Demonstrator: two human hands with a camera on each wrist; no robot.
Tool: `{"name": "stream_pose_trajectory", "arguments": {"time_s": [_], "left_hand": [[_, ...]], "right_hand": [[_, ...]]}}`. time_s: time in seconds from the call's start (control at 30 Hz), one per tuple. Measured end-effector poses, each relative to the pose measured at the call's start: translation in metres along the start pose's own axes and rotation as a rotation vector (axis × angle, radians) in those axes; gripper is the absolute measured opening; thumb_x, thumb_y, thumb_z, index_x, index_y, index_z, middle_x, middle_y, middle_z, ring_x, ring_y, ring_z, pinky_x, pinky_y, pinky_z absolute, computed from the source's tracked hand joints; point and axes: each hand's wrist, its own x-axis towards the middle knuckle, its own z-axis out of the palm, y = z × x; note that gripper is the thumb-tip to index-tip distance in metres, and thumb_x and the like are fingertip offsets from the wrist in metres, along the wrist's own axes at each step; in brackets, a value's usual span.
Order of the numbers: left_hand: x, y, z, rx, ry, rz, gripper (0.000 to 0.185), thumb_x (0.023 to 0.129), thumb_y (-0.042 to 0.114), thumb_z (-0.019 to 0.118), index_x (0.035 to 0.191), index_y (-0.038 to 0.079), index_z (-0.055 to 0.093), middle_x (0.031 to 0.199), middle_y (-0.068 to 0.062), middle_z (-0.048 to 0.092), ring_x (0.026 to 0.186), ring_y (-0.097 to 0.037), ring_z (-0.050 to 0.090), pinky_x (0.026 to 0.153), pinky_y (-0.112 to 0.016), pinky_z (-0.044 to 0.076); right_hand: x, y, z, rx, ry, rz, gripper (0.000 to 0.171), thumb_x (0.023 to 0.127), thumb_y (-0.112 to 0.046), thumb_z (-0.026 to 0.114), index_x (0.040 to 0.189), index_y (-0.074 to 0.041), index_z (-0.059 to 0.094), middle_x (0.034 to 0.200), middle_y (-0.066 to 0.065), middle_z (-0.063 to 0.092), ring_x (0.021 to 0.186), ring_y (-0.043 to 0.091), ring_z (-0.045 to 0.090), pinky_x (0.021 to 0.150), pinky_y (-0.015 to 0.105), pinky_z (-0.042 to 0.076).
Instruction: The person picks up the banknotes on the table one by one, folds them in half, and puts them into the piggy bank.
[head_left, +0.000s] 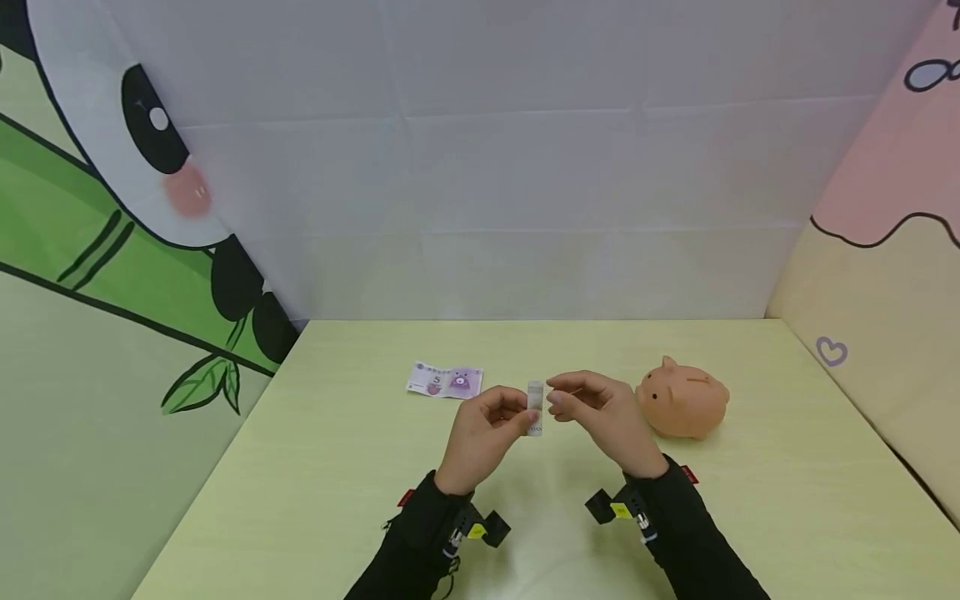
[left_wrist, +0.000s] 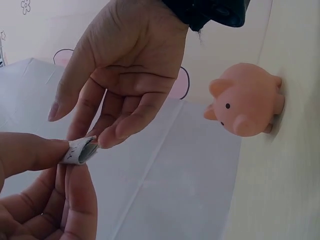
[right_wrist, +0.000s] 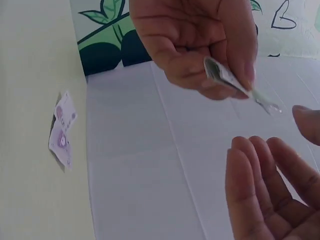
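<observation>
Closest are two black sleeves (head_left: 405,550), and each wrist has a little black box (head_left: 496,529) strapped on. Then come the hands, up over the pale yellow table (head_left: 300,517). The left hand (head_left: 480,437) pinches a small folded paper (head_left: 535,400) between its thumb and fingers. The paper stands up on end, off the table, between the two hands. The right hand (head_left: 606,418) is just beside it and holds nothing; its fingers are a bit bent, with a gap between them and the thumb. Just past the right hand, a peach toy pig (head_left: 682,404) with a slot in its back stands on the table. A little farther, on the left, lies a purple play bill (head_left: 446,381) with a 5 and a small animal on it. Behind the table hangs a big white sheet (head_left: 525,175), with a big cartoon face (head_left: 153,125) at its left side.
</observation>
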Motion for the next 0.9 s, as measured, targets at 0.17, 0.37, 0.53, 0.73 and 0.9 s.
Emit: {"name": "stream_pose_trajectory", "arguments": {"time_s": [0.17,0.37,0.53,0.73,0.9], "left_hand": [[0.004,-0.001,0.002,0.002,0.012,-0.009,0.014,0.089,0.005,0.07,0.102,0.001,0.068,0.096,-0.018,0.067,0.077,-0.011,0.062,0.071,-0.019,0.054],[0.008,-0.002,0.005,-0.003,0.026,-0.003,0.014,0.089,0.005,0.069,0.102,0.001,0.068,0.097,-0.018,0.067,0.079,-0.011,0.063,0.072,-0.02,0.054],[0.011,-0.003,0.007,-0.005,0.039,-0.003,0.014,0.089,0.004,0.069,0.103,0.0,0.068,0.098,-0.019,0.067,0.079,-0.011,0.063,0.072,-0.02,0.054],[0.015,-0.003,0.009,0.002,0.049,-0.002,0.014,0.089,0.005,0.069,0.103,0.0,0.068,0.098,-0.018,0.067,0.079,-0.011,0.063,0.072,-0.019,0.053],[0.019,-0.003,0.01,0.01,0.059,-0.008,0.014,0.089,0.005,0.07,0.102,0.0,0.068,0.098,-0.018,0.067,0.079,-0.011,0.062,0.072,-0.019,0.053]], "right_hand": [[0.002,0.004,-0.028,-0.226,-0.021,-0.054,0.042,0.095,-0.018,0.065,0.136,-0.014,0.056,0.127,0.013,0.063,0.11,0.02,0.065,0.092,0.037,0.054],[0.002,0.016,-0.07,-0.515,0.01,-0.106,0.061,0.089,-0.024,0.072,0.144,-0.019,0.047,0.143,0.011,0.052,0.116,0.039,0.061,0.112,0.06,0.025],[0.004,0.032,-0.106,-0.649,0.001,-0.105,0.076,0.084,-0.026,0.078,0.148,-0.013,0.04,0.147,0.017,0.043,0.132,0.04,0.043,0.103,0.058,0.034],[0.006,0.051,-0.149,-0.61,-0.027,0.016,0.089,0.084,-0.032,0.078,0.154,-0.012,0.028,0.156,0.024,0.028,0.143,0.049,0.022,0.105,0.073,0.023],[0.007,0.067,-0.178,-0.59,-0.091,0.184,0.097,0.087,-0.041,0.073,0.158,-0.013,0.013,0.159,0.027,0.016,0.143,0.053,0.016,0.101,0.077,0.022]]}}
